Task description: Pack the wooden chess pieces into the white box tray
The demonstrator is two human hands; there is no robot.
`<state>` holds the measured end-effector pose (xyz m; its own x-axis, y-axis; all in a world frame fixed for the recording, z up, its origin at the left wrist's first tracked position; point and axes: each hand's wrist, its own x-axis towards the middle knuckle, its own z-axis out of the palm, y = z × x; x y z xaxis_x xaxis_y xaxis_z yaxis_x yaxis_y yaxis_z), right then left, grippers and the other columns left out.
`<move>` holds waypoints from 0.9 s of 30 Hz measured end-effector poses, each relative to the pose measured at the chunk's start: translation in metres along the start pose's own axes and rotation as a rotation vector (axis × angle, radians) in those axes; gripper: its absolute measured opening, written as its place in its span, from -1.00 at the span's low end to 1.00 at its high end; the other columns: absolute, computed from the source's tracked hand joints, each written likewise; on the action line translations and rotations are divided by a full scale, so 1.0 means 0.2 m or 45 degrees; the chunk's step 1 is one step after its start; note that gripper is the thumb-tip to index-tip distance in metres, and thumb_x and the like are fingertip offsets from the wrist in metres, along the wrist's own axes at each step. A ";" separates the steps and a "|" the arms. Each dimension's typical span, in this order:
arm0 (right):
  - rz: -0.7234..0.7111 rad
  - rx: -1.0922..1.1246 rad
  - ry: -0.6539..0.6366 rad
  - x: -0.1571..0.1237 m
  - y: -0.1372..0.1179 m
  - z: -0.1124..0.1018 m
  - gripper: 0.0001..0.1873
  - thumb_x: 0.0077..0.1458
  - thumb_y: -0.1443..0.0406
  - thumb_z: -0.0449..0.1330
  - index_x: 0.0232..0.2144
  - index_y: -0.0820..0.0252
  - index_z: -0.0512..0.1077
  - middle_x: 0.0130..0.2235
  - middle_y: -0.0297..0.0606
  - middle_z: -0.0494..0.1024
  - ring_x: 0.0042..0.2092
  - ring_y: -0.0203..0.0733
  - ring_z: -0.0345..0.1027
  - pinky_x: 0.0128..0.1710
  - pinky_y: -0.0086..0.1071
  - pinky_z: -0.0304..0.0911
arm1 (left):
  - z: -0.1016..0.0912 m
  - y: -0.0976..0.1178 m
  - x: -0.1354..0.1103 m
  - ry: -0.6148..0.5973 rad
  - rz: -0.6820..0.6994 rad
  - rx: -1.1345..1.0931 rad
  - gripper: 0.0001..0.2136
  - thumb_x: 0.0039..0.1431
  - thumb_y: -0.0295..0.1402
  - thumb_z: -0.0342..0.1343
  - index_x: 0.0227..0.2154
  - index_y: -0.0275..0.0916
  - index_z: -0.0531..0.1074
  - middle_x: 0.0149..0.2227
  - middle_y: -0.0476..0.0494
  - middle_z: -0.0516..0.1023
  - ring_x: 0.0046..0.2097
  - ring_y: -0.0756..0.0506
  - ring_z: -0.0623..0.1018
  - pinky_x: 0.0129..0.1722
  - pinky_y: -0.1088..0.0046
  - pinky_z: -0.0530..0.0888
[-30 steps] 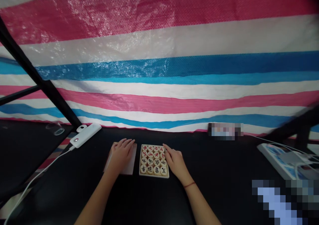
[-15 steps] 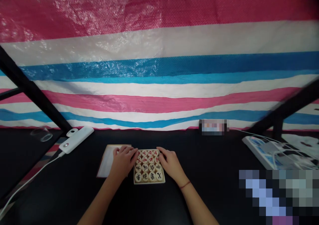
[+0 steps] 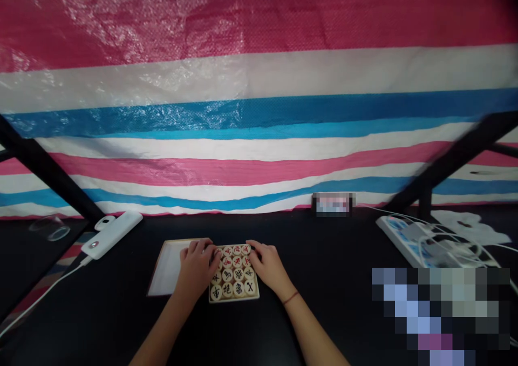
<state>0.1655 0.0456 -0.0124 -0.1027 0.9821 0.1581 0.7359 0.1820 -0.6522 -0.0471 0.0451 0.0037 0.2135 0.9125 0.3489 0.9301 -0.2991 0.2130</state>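
Note:
A shallow cream box [image 3: 233,302] lies on the black table, filled with round Chinese chess pieces [image 3: 238,274] in rows. Red characters mark the far rows, black ones the near rows. My left hand [image 3: 198,261] is closed around the box's far left side, its fingertips and thumb at the edge and partly covering the pieces there. On the far right side, my right hand [image 3: 269,263] grips the edge with curled fingers, thumb against the end pieces. Beneath and left of my left hand is an open box lid [image 3: 164,269], pale inside.
A white power bank [image 3: 111,236] with a cable stands at the left, near a clear cup [image 3: 50,229]. To the right are a power strip [image 3: 399,239] with tangled cables and a blurred-out device [image 3: 332,204]. Black frame bars and a striped tarp [image 3: 259,166] bound the back.
The whole view has shifted, so the table things appear slightly further left. Both hands stay at the sides of the box, with little change in their grip.

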 end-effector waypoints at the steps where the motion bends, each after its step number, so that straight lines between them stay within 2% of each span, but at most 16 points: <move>1: 0.004 0.028 -0.005 0.00 0.00 0.00 -0.63 0.15 0.36 -0.01 -0.07 0.16 0.49 -0.30 -0.24 0.60 -0.21 -0.17 0.45 -0.06 -0.29 0.20 | 0.00 0.00 0.00 -0.007 -0.010 -0.019 -0.86 0.21 -0.27 0.06 -0.34 -0.14 0.51 -0.13 -0.14 0.55 -0.08 -0.22 0.47 -0.15 0.20 0.29; 3: 0.017 0.110 0.008 0.00 0.01 -0.01 -0.64 0.17 0.34 0.00 -0.06 0.18 0.48 -0.38 -0.28 0.57 -0.29 -0.19 0.43 -0.11 -0.30 0.24 | 0.00 0.00 0.00 -0.014 -0.036 -0.063 -0.88 0.20 -0.28 0.08 -0.33 -0.13 0.49 -0.13 -0.13 0.55 -0.06 -0.22 0.46 -0.14 0.19 0.29; 6: -0.021 0.162 0.185 -0.01 -0.01 -0.03 -0.66 0.18 0.31 0.00 -0.06 0.22 0.46 -0.40 -0.27 0.52 -0.32 -0.19 0.40 -0.18 -0.32 0.28 | -0.01 0.00 0.02 -0.011 -0.067 -0.132 -0.92 0.17 -0.29 0.11 -0.34 -0.13 0.47 -0.20 -0.10 0.58 -0.07 -0.22 0.48 -0.10 0.17 0.27; 8: -0.140 0.126 0.314 -0.02 -0.05 -0.04 -0.67 0.16 0.30 0.06 -0.05 0.20 0.44 -0.29 -0.20 0.53 -0.20 -0.14 0.40 -0.12 -0.27 0.29 | -0.04 0.02 0.03 0.019 -0.064 -0.207 -0.93 0.15 -0.29 0.12 -0.35 -0.14 0.47 -0.26 -0.08 0.60 -0.11 -0.20 0.50 -0.08 0.18 0.27; 11: -0.418 0.123 0.342 -0.05 -0.13 -0.03 -0.62 0.11 0.30 0.16 0.01 0.13 0.40 -0.08 -0.14 0.50 -0.03 -0.09 0.36 -0.02 -0.20 0.28 | -0.08 0.10 0.08 0.039 -0.027 -0.409 -0.91 0.14 -0.28 0.13 -0.35 -0.15 0.47 -0.32 -0.05 0.60 -0.21 -0.13 0.53 -0.10 0.25 0.32; 13: -0.557 0.187 0.385 -0.07 -0.17 -0.02 -0.63 0.13 0.33 0.14 0.02 0.10 0.40 -0.05 -0.14 0.50 -0.01 -0.11 0.37 -0.02 -0.21 0.31 | -0.10 0.17 0.11 -0.042 -0.015 -0.579 -0.91 0.13 -0.29 0.12 -0.33 -0.15 0.46 -0.37 0.00 0.58 -0.27 -0.09 0.54 -0.18 0.34 0.37; 15: -0.599 0.255 0.465 -0.07 -0.18 -0.02 -0.66 0.17 0.37 0.09 0.00 0.07 0.41 -0.07 -0.15 0.51 -0.05 -0.14 0.40 -0.06 -0.25 0.35 | -0.11 0.21 0.14 -0.128 -0.036 -0.711 -0.90 0.14 -0.30 0.10 -0.31 -0.15 0.47 -0.38 0.01 0.58 -0.29 -0.06 0.55 -0.22 0.40 0.40; 18: -0.505 0.233 0.616 -0.04 -0.12 -0.04 -0.72 0.18 0.33 0.10 -0.06 0.08 0.44 -0.12 -0.15 0.52 -0.08 -0.13 0.41 -0.08 -0.24 0.36 | -0.11 0.20 0.15 -0.104 -0.033 -0.688 -0.83 0.17 -0.29 0.08 -0.20 -0.13 0.48 -0.30 -0.02 0.61 -0.22 -0.08 0.56 -0.17 0.38 0.39; 20: -0.358 0.152 0.783 0.00 -0.02 -0.07 -0.76 0.17 0.29 0.12 -0.11 0.13 0.45 -0.16 -0.14 0.54 -0.10 -0.10 0.40 -0.06 -0.19 0.32 | -0.10 0.14 0.14 -0.010 -0.028 -0.509 -0.81 0.20 -0.30 0.05 -0.18 -0.12 0.50 -0.26 -0.05 0.61 -0.17 -0.11 0.55 -0.11 0.32 0.36; 22: -0.183 0.045 0.895 0.04 0.09 -0.08 -0.77 0.17 0.25 0.11 -0.15 0.19 0.45 -0.17 -0.11 0.55 -0.10 -0.06 0.37 -0.04 -0.14 0.26 | -0.08 0.06 0.12 0.038 -0.042 -0.304 -0.82 0.22 -0.35 0.02 -0.25 -0.12 0.53 -0.24 -0.07 0.61 -0.15 -0.15 0.52 -0.11 0.29 0.33; 25: 0.050 -0.153 0.709 0.08 0.23 -0.06 -0.79 0.14 0.24 0.08 -0.27 0.16 0.48 -0.22 -0.15 0.57 -0.11 -0.01 0.33 -0.09 -0.13 0.20 | -0.05 -0.03 0.08 -0.021 -0.050 -0.135 -0.85 0.18 -0.35 0.06 -0.36 -0.13 0.55 -0.27 -0.08 0.59 -0.19 -0.15 0.50 -0.19 0.32 0.33; 27: 0.175 -0.238 0.602 0.08 0.27 -0.04 -0.81 0.11 0.26 0.08 -0.30 0.14 0.49 -0.22 -0.18 0.58 -0.10 0.00 0.31 -0.11 -0.15 0.17 | -0.04 -0.05 0.07 -0.073 -0.043 -0.066 -0.84 0.18 -0.33 0.07 -0.39 -0.13 0.56 -0.29 -0.09 0.57 -0.19 -0.16 0.49 -0.20 0.32 0.32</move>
<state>0.2087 0.0714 -0.0388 0.2846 0.8589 0.4258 0.8327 -0.0014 -0.5538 -0.0558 0.0576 0.0138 0.2001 0.9363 0.2885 0.9208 -0.2804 0.2711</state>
